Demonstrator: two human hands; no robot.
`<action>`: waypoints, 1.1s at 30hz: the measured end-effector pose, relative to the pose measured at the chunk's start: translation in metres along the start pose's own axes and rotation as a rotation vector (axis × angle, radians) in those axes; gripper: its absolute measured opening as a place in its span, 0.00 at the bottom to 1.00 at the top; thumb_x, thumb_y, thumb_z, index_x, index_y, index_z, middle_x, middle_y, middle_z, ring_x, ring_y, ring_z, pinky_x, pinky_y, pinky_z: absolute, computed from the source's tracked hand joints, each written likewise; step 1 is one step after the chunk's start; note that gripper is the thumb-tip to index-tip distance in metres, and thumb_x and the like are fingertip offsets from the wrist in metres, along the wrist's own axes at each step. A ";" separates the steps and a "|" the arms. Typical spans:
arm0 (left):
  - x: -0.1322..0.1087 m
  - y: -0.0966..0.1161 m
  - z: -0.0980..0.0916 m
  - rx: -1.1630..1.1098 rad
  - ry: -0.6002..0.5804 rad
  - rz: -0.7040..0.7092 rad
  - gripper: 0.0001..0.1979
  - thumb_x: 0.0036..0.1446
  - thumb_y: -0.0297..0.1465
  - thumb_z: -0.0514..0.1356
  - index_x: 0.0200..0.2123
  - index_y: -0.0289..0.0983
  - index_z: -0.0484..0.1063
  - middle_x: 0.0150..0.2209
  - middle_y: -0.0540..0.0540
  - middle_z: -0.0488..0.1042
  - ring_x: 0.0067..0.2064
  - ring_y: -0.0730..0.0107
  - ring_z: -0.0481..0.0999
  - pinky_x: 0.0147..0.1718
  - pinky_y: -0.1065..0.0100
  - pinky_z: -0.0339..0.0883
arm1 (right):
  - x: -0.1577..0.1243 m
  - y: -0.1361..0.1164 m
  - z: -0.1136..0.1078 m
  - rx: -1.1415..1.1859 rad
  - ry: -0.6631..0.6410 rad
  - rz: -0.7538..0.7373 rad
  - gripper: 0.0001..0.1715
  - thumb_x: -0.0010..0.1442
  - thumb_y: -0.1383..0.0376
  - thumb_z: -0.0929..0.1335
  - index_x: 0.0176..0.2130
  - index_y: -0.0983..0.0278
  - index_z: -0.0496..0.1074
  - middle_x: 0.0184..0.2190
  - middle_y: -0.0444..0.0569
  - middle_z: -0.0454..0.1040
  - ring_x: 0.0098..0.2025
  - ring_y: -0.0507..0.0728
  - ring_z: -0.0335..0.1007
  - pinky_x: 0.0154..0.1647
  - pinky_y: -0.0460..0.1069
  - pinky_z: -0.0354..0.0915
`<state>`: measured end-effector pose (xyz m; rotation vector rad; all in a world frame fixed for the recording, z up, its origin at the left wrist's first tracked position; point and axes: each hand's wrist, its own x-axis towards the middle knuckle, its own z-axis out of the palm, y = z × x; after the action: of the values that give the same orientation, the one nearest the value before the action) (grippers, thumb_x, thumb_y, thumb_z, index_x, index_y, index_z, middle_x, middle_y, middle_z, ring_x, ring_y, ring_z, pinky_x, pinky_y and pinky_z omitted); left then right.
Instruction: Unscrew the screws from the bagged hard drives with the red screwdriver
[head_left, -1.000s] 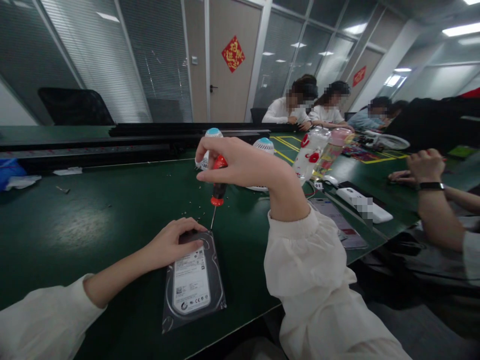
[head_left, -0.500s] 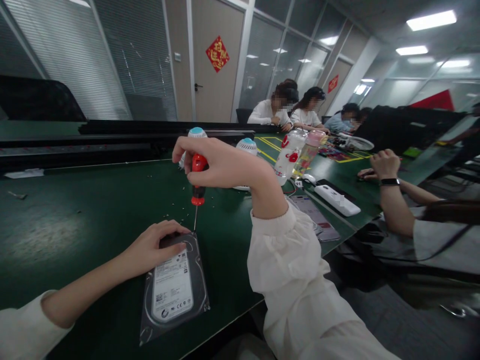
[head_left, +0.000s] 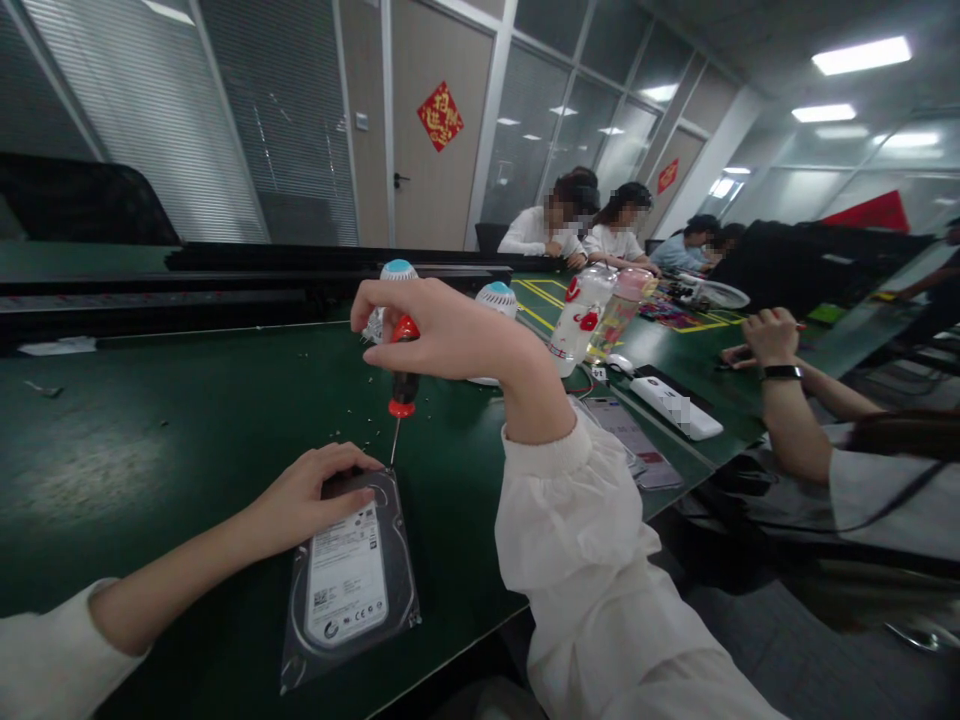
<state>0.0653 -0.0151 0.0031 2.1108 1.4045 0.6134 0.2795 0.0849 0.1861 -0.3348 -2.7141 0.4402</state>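
A hard drive [head_left: 349, 585] with a white label lies flat on the dark green table [head_left: 172, 420] near its front edge. My left hand [head_left: 307, 495] rests on the drive's far left corner, fingers curled over it and pressing down. My right hand [head_left: 442, 330] is closed round the top of a red and black screwdriver [head_left: 403, 378], held upright. The screwdriver's thin tip meets the drive's far right corner. Small screws or specks lie scattered on the table just beyond the drive.
Two white and teal round devices [head_left: 496, 298] stand behind my right hand. Two drink bottles [head_left: 577, 320], a white remote-like box [head_left: 675, 405] and papers lie to the right. A co-worker's arm with a black wristband [head_left: 780, 372] rests at right. Other people sit at the far end.
The view has shifted slightly; my right hand has turned a little on the screwdriver handle. The left hand and the drive stay as they were.
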 end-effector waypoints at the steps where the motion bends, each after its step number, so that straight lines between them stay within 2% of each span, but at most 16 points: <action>1: 0.000 0.000 0.000 0.000 0.002 -0.004 0.20 0.65 0.49 0.58 0.51 0.45 0.78 0.48 0.46 0.79 0.50 0.54 0.77 0.53 0.54 0.68 | 0.000 0.000 0.000 0.019 -0.015 0.000 0.13 0.63 0.71 0.68 0.49 0.68 0.70 0.47 0.49 0.76 0.46 0.52 0.69 0.49 0.49 0.65; 3: 0.000 0.000 0.000 -0.001 -0.007 -0.005 0.20 0.65 0.49 0.57 0.51 0.44 0.78 0.48 0.46 0.79 0.50 0.54 0.77 0.53 0.54 0.68 | 0.000 0.001 0.000 0.048 -0.041 -0.005 0.15 0.63 0.72 0.68 0.50 0.68 0.69 0.44 0.48 0.76 0.44 0.51 0.70 0.48 0.49 0.65; 7: -0.001 0.001 0.000 -0.011 -0.024 -0.021 0.20 0.66 0.49 0.56 0.51 0.44 0.77 0.48 0.46 0.79 0.50 0.55 0.76 0.53 0.53 0.68 | 0.000 0.002 0.001 -0.008 0.001 -0.013 0.12 0.65 0.66 0.69 0.48 0.68 0.70 0.46 0.49 0.76 0.47 0.53 0.69 0.51 0.51 0.64; 11: -0.002 0.002 -0.001 -0.007 -0.021 -0.036 0.21 0.66 0.50 0.56 0.52 0.44 0.77 0.49 0.46 0.78 0.49 0.55 0.76 0.53 0.54 0.69 | 0.000 0.001 0.000 0.029 -0.030 0.008 0.13 0.64 0.71 0.68 0.49 0.67 0.69 0.48 0.48 0.76 0.49 0.52 0.69 0.51 0.49 0.64; 15: -0.001 0.003 -0.002 0.002 -0.028 -0.021 0.21 0.66 0.50 0.56 0.51 0.45 0.78 0.48 0.46 0.79 0.50 0.54 0.76 0.52 0.54 0.69 | 0.000 -0.003 -0.001 -0.008 -0.036 0.047 0.11 0.66 0.64 0.68 0.48 0.66 0.70 0.49 0.50 0.75 0.48 0.53 0.69 0.51 0.51 0.63; 17: -0.001 0.002 -0.002 0.003 -0.040 -0.015 0.21 0.66 0.50 0.56 0.52 0.45 0.78 0.48 0.46 0.79 0.51 0.54 0.76 0.52 0.55 0.69 | -0.001 -0.004 -0.001 -0.017 -0.029 0.060 0.10 0.65 0.67 0.68 0.47 0.65 0.69 0.50 0.50 0.75 0.47 0.53 0.69 0.50 0.50 0.62; 20: -0.001 0.001 -0.001 0.002 -0.037 -0.017 0.20 0.66 0.49 0.56 0.52 0.46 0.78 0.48 0.47 0.79 0.50 0.55 0.77 0.52 0.57 0.69 | -0.001 -0.005 -0.001 0.043 -0.071 0.044 0.15 0.61 0.73 0.67 0.49 0.65 0.66 0.52 0.49 0.75 0.42 0.51 0.68 0.45 0.49 0.63; 25: -0.001 -0.002 0.001 0.002 -0.011 -0.014 0.21 0.66 0.50 0.57 0.51 0.45 0.78 0.47 0.47 0.79 0.50 0.54 0.77 0.52 0.56 0.69 | 0.000 -0.004 0.000 -0.016 -0.019 0.015 0.09 0.65 0.66 0.68 0.45 0.64 0.67 0.48 0.48 0.75 0.45 0.52 0.68 0.49 0.50 0.62; 30: 0.000 -0.004 0.001 0.018 -0.024 0.001 0.20 0.65 0.49 0.57 0.51 0.45 0.78 0.48 0.46 0.80 0.50 0.54 0.77 0.51 0.55 0.70 | 0.000 -0.003 0.001 0.057 -0.065 0.029 0.14 0.62 0.73 0.67 0.49 0.65 0.66 0.49 0.48 0.75 0.43 0.51 0.68 0.46 0.48 0.63; 33: -0.001 -0.001 0.001 0.007 -0.008 -0.013 0.20 0.66 0.49 0.57 0.50 0.45 0.78 0.47 0.46 0.80 0.49 0.54 0.77 0.52 0.54 0.69 | 0.000 -0.002 0.001 0.026 -0.023 0.004 0.09 0.66 0.67 0.68 0.46 0.66 0.66 0.47 0.49 0.75 0.44 0.52 0.67 0.48 0.50 0.62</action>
<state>0.0645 -0.0161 0.0016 2.1062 1.4166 0.5950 0.2790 0.0823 0.1856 -0.3307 -2.7283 0.4829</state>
